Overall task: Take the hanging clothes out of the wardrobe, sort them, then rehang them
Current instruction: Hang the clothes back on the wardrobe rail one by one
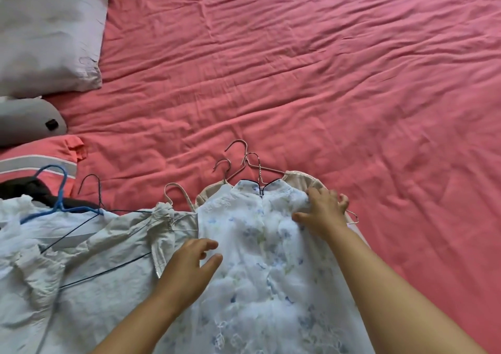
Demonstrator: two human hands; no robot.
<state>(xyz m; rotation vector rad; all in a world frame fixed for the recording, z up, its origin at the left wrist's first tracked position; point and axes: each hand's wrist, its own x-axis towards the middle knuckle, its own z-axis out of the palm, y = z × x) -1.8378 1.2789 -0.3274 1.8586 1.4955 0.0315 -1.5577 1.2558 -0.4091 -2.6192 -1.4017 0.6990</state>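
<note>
a white dress with a pale blue floral print (pixel 260 258) lies face up on the bed (pixel 298 68), its dark-trimmed collar pointing away from the person and its skirt running toward the bottom edge of the view. the right hand (pixel 321 212) rests on the dress's right shoulder, fingers bent and bunching the thin fabric there, so its grip has hold of a fold of the dress. the left hand (pixel 192 264) lies on the dress's left side near the waist, fingers relaxed and slightly spread, its grip loose and closed round nothing.

under the dress sits a beige garment (pixel 301 178), showing only at the shoulders. three metal hanger hooks (pixel 238 155) stick out above the collar, bunched close together on the pink sheet, and the end of one wire hanger (pixel 352 216) pokes out just right of the right hand.

to the left, touching the dress's edge, lies a crumpled white jacket (pixel 113 248) with a zip along its front; a thin dark wire hanger (pixel 92 191) runs across it. further left is another white garment (pixel 24 245) on a blue plastic hanger (pixel 58 193), partly over something black (pixel 29 188) (what kind of clothing it is cannot be told).

a pale pillow (pixel 48 36) lies at the upper left of the bed, a grey cushion (pixel 27 121) below it, and a pink pillow with grey and white stripes (pixel 38 158) beneath that.
</note>
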